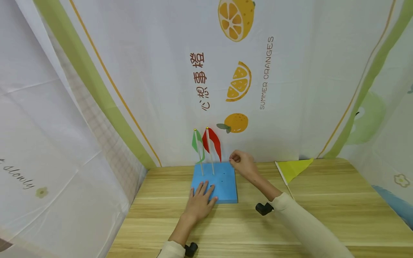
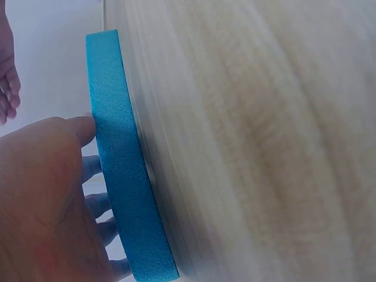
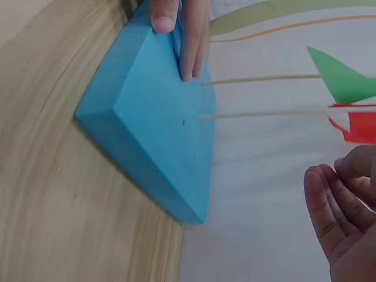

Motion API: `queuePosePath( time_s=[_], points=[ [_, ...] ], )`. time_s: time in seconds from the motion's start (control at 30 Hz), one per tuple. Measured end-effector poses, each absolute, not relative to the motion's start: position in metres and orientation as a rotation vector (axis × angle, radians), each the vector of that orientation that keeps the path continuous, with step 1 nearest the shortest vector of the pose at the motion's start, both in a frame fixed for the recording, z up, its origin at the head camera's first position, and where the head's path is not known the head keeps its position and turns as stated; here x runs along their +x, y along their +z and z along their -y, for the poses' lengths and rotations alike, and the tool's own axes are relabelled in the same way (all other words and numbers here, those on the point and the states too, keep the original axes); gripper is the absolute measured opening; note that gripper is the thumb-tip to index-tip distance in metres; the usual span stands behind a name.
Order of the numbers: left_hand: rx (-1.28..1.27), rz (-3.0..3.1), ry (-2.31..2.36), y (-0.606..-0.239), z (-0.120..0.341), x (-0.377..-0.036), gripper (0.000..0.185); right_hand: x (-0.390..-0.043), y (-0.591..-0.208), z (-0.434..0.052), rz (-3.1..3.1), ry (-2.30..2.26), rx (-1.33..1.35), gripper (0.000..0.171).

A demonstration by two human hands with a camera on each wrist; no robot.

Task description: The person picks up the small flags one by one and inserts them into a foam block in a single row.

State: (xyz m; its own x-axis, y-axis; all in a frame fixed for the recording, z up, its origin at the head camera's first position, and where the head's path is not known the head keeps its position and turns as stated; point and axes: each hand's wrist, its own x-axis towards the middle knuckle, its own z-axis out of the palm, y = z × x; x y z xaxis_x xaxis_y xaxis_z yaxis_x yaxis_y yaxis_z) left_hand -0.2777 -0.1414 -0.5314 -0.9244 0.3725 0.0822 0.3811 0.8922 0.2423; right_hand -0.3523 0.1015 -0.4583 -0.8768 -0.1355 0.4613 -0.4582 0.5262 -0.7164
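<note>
My left hand (image 1: 199, 205) rests with spread fingers on the near left part of a blue foam block (image 1: 227, 186). In the left wrist view its thumb lies at the edge of the block (image 2: 120, 129). A green flag (image 1: 194, 142) and a red flag (image 1: 215, 141) stand upright on thin sticks in the far part of the block, and small dark holes show in its top. My right hand (image 1: 243, 164) hovers by the block's far right corner, right of the red flag. Its fingers are loosely bent, with nothing between them in the right wrist view.
A yellow flag (image 1: 293, 169) on a stick lies on the wooden table (image 1: 326, 211), right of the block and beyond my right forearm. A white curtain (image 1: 167, 89) with orange prints hangs right behind the table's far edge. Black wrist cameras (image 1: 264, 209) sit at both wrists.
</note>
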Motion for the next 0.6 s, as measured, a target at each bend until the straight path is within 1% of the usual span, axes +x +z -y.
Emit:
queuePosePath(
  time_s=[0.33, 0.6],
  points=[
    [-0.609, 3.024, -0.426, -0.534, 0.144, -0.277, 0.061, -0.336, -0.464, -0.144, 2.443, 1.445, 0.437, 0.011],
    [-0.619, 3.024, -0.428, -0.534, 0.144, -0.278, 0.061, -0.319, -0.468, -0.188, 2.498, 1.333, 0.363, 0.015]
  ],
)
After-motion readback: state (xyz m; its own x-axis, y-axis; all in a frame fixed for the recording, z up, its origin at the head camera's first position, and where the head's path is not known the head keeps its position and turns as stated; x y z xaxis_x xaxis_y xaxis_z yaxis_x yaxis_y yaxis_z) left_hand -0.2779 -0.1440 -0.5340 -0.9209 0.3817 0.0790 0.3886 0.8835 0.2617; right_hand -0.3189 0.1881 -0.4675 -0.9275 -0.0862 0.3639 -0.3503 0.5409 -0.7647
